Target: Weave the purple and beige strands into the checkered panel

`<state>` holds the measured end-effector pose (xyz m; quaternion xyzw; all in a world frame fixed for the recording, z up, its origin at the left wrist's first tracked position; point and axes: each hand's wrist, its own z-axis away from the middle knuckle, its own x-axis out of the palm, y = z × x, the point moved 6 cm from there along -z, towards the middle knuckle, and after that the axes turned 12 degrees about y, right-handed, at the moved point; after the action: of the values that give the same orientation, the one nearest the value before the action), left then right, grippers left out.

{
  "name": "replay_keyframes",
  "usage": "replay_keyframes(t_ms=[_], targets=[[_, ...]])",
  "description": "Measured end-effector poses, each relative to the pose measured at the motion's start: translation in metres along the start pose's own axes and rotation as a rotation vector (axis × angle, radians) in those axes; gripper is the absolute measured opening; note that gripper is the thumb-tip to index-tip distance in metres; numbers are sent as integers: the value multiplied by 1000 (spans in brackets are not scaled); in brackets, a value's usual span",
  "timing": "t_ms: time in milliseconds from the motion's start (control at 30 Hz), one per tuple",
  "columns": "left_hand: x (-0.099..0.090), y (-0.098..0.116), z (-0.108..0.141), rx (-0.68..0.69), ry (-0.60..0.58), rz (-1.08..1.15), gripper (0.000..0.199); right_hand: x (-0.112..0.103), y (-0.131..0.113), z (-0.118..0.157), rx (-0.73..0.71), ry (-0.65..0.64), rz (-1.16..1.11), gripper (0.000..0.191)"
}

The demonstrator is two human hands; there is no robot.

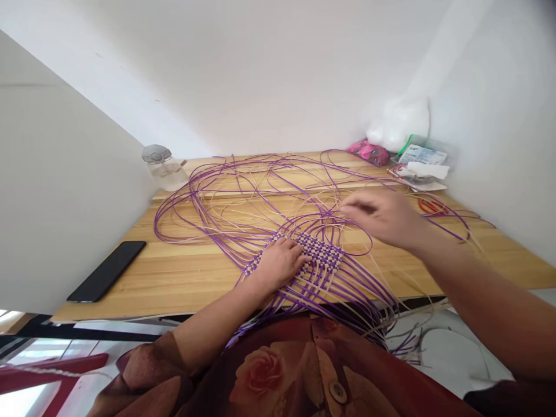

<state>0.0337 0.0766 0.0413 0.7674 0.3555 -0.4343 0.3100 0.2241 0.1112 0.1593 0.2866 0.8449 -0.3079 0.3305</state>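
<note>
Woven panel (324, 252) lies partly worked at the worktop's (174, 272) near middle, long strands (368, 282) unwoven far and near, left hand (281, 263) resting on it, fingers loosely spread, right hand (382, 217) pinched by far strands, hold unclear.

a pale wooden table (174, 278) carries a purple-and-cream woven piece (324, 255), whose long thin strands (193, 197) loop across the wood. a flat black phone (108, 272) lies near the left edge; a clear grey-lidded bottle (168, 175) stands at the back left; a pink bundle (371, 153) and a red looped object (433, 207) lie at right.
</note>
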Motion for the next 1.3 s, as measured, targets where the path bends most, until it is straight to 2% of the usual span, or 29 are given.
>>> replay_keyframes(t_ms=[67, 133, 200, 300, 433, 533, 600, 667, 767, 867, 967, 1100, 1200, 1300], targets=[[-3, -9, -7, -42, 100, 13, 38, 40, 5, -2, -71, -136, 121, 19], [-6, -21, -10, -105, 214, 16, 47, 81, 6, 3, -134, -232, 208, 19], [-6, -35, -11, -190, 262, -3, 60, 112, 3, 10, -125, -235, 230, 21], [0, -53, -12, -321, 215, -57, 67, 136, -5, 22, -52, -179, 267, 24], [2, -62, -20, -360, 136, -78, 71, 141, -13, 30, 3, -131, 320, 26], [-2, -73, -35, -399, 71, 63, 66, 140, -14, 30, -23, -108, 349, 27], [-3, -89, -45, -504, -17, 177, 62, 140, -14, 30, -51, -84, 360, 29], [-2, -103, -56, -563, -138, 181, 53, 140, -13, 32, -61, -58, 344, 33], [5, -105, -69, -429, -360, 135, 57, 139, -11, 34, -47, -25, 292, 41], [18, -93, -74, -332, -482, 272, 53, 137, -9, 36, -3, -4, 242, 47], [29, -84, -72, -366, -490, 538, 39, 134, -8, 35, 48, 15, 168, 50], [36, -81, -64, -457, -494, 895, 35, 132, 0, 30, 126, 2, 123, 52], [33, -78, -62, -445, -488, 969, 33, 135, 4, 18, 107, -73, 141, 50], [29, -74, -64, -451, -445, 962, 33, 141, 5, 1, 41, -190, 174, 35]])
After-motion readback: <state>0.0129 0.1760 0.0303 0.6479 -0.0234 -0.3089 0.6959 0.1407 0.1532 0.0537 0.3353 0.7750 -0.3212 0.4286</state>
